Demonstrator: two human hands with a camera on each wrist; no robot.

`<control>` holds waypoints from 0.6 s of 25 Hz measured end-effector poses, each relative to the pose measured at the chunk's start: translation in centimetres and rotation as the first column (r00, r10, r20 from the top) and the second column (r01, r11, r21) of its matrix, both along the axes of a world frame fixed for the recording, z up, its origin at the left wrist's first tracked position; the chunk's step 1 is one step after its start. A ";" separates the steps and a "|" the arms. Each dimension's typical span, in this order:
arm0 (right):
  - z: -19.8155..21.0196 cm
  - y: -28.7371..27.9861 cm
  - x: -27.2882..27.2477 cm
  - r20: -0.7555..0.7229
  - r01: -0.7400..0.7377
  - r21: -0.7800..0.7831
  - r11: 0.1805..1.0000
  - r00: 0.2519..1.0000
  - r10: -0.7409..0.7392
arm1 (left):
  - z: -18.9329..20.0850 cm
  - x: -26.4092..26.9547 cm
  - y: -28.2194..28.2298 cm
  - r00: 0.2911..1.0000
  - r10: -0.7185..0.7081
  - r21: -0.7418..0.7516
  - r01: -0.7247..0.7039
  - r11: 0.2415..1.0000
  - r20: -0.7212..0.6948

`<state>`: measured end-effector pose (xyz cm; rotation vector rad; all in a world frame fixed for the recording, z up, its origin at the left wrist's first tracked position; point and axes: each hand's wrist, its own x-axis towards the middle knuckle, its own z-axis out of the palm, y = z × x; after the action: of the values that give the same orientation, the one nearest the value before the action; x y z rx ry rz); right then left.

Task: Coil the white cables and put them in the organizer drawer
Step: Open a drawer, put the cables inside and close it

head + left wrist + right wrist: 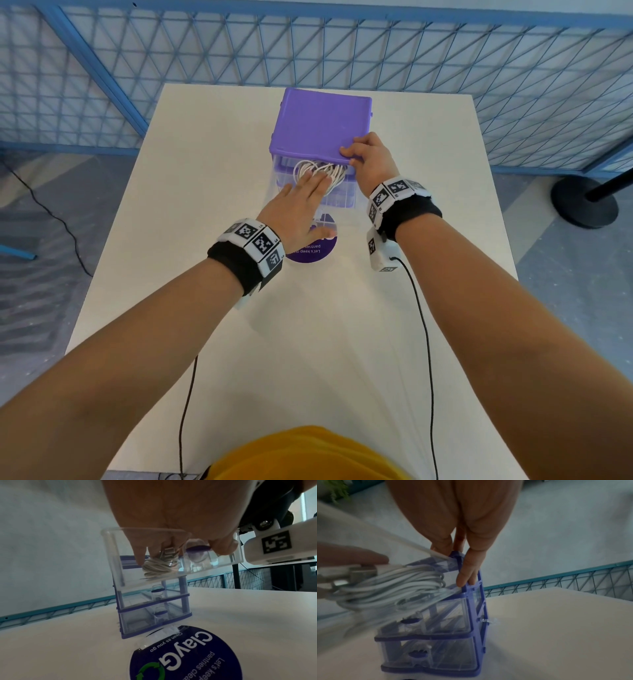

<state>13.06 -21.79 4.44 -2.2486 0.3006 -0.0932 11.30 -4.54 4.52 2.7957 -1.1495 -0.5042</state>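
Left wrist view, "ClayGo" sticker [185,654], "clean as you go"

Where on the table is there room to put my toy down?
The table is bare left of the purple organizer, between it and the left edge, also right of it, and nearest the person. It is crowded in front of the organizer: open top drawer, white cables, both hands, round sticker.

The white cables [320,170] lie as one loose coil in the top drawer [173,555] of the organizer [320,126], metal plug ends showing at the near side of the bundle. That clear drawer is pulled partway out. The organizer has a purple frame and lid, with two clear drawers below pushed in.
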 end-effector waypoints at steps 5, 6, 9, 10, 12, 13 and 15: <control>0.2 -0.5 0.2 -0.023 -0.012 -0.040 0.999 1.000 0.011 | 0.0 1.0 0.0 0.999 -0.040 -0.024 0.041 0.999 0.030; 0.3 -0.4 0.1 -0.013 0.005 -0.020 1.000 1.000 -0.005 | -0.1 1.0 0.1 0.999 -0.043 -0.022 0.044 0.999 0.028; 0.8 -0.1 0.4 0.012 0.062 -0.004 0.998 0.998 -0.062 | -0.3 0.8 0.1 0.998 -0.052 -0.010 0.052 0.999 0.026; 0.9 -0.1 0.6 -0.015 0.101 -0.002 0.995 0.995 -0.101 | -0.3 0.7 0.0 0.999 -0.041 -0.035 0.041 0.999 0.018; 1.1 0.0 1.1 -0.104 0.178 -0.003 0.984 0.979 -0.178 | -0.2 0.7 0.0 1.000 -0.001 -0.125 -0.003 0.992 -0.030; 1.1 0.0 1.2 -0.148 0.191 -0.005 0.982 0.971 -0.190 | -0.2 0.7 0.1 0.999 0.010 -0.162 -0.017 0.987 -0.043; 1.2 -0.2 1.4 -0.197 0.195 0.014 0.981 0.962 -0.188 | -0.1 0.6 0.3 1.000 0.016 -0.183 -0.020 0.983 -0.026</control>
<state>14.48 -22.01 5.62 -2.1937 0.6209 0.0302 11.93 -4.25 4.42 2.6331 -1.1037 -0.4075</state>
